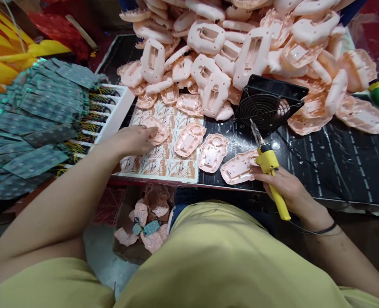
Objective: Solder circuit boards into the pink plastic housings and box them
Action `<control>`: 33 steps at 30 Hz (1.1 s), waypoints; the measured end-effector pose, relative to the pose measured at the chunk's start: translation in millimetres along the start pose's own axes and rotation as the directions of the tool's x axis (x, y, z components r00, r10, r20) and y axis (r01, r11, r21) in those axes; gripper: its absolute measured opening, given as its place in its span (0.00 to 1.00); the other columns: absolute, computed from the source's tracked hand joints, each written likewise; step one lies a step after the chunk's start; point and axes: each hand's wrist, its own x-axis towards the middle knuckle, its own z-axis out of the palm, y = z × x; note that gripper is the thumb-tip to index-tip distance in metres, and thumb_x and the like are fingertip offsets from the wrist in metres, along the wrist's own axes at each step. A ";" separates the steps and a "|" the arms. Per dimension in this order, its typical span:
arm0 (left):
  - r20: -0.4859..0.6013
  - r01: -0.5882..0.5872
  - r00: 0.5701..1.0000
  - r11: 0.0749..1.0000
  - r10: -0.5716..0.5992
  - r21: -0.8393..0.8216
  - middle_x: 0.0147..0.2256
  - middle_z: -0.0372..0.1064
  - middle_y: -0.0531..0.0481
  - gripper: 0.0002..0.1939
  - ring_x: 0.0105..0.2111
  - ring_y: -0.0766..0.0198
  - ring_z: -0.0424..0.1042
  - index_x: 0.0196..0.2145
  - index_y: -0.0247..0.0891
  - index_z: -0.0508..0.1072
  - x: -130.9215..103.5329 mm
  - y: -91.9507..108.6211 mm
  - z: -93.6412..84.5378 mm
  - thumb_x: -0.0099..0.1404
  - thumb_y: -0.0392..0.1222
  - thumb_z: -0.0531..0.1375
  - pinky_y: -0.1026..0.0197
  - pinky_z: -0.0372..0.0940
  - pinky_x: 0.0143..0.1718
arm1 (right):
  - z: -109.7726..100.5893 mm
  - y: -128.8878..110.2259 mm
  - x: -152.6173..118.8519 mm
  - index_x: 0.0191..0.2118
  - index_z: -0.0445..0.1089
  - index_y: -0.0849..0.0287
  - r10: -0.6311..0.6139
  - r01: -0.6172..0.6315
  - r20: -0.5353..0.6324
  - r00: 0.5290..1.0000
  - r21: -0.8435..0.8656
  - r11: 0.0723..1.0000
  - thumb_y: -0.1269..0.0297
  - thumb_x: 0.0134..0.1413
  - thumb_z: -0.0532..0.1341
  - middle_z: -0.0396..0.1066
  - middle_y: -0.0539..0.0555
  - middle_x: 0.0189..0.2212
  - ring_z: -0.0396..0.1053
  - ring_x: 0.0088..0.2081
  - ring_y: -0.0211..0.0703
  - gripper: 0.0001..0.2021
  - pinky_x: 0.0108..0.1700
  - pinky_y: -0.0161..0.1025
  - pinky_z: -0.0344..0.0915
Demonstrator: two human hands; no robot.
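My right hand [287, 186] is wrapped round a yellow soldering gun [269, 164], its metal tip pointing up and away. The fingers of that hand also reach the edge of a pink plastic shell half [239, 167] lying at the bench's front edge. On the left, my left hand [138, 139] has its fingers closed on the side of another pink shell half [159, 130]; part of it is hidden behind the fingers. Between the hands lie two more shell halves, one upright-facing [190, 140] and one beside it [212, 154], hollow side up.
Pink shells are heaped at the back [208, 38]. A black fan [263, 105] stands before the heap. Green circuit boards [44, 102] with wires fill a white rack [118, 107] on the left. Printed sheets [183, 169] cover part of the bench. Below sits a scrap box [120, 246].
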 end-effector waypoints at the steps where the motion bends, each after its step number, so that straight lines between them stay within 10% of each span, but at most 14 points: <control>1: -0.035 0.034 0.999 0.999 -0.034 -0.006 0.43 0.74 0.35 0.28 0.42 0.45 0.72 0.59 0.33 0.65 1.1 2.9 0.9 0.64 0.49 0.56 0.48 0.65 0.44 | 0.3 -0.1 1.5 0.56 0.64 0.55 -0.004 0.004 -0.003 1.000 0.003 1.000 0.78 0.58 0.58 0.71 0.58 0.54 0.66 0.59 0.48 0.21 0.63 0.55 0.63; 12: -0.337 -0.101 0.941 0.968 0.018 -0.229 0.42 0.75 0.41 0.22 0.44 0.54 0.71 0.53 0.36 0.73 46.2 56.2 2.4 0.70 0.49 0.49 0.54 0.63 0.48 | 7.0 -6.3 26.4 0.55 0.64 0.56 -0.065 0.065 0.014 0.998 -0.009 0.998 0.79 0.59 0.56 0.71 0.59 0.54 0.66 0.58 0.47 0.21 0.61 0.55 0.64; 21: -0.503 -0.087 0.862 0.960 -0.062 -0.267 0.60 0.60 0.38 0.25 0.60 0.44 0.55 0.59 0.39 0.68 10.2 96.4 14.8 0.71 0.53 0.51 0.40 0.46 0.61 | 23.4 -17.8 39.5 0.52 0.67 0.55 -0.177 0.169 -0.063 0.982 -0.125 0.978 0.75 0.55 0.63 0.77 0.54 0.42 0.75 0.44 0.44 0.19 0.55 0.46 0.68; 26: -0.493 -0.435 0.808 0.891 0.323 -0.128 0.67 0.48 0.42 0.29 0.67 0.45 0.44 0.62 0.47 0.63 -16.8 135.9 45.4 0.69 0.60 0.50 0.35 0.35 0.64 | 19.4 -1.5 34.6 0.56 0.65 0.50 -0.182 0.167 -0.064 0.981 -0.186 0.968 0.61 0.51 0.69 0.77 0.55 0.43 0.76 0.41 0.54 0.26 0.52 0.53 0.70; 33: -0.527 -0.498 0.750 0.865 0.399 -0.054 0.65 0.53 0.40 0.26 0.65 0.47 0.51 0.61 0.42 0.66 -17.5 104.1 42.1 0.69 0.54 0.52 0.39 0.46 0.63 | 30.9 -21.0 49.2 0.60 0.62 0.51 -0.200 0.175 -0.114 0.973 -0.203 0.963 0.69 0.54 0.66 0.77 0.53 0.43 0.76 0.37 0.45 0.28 0.38 0.39 0.72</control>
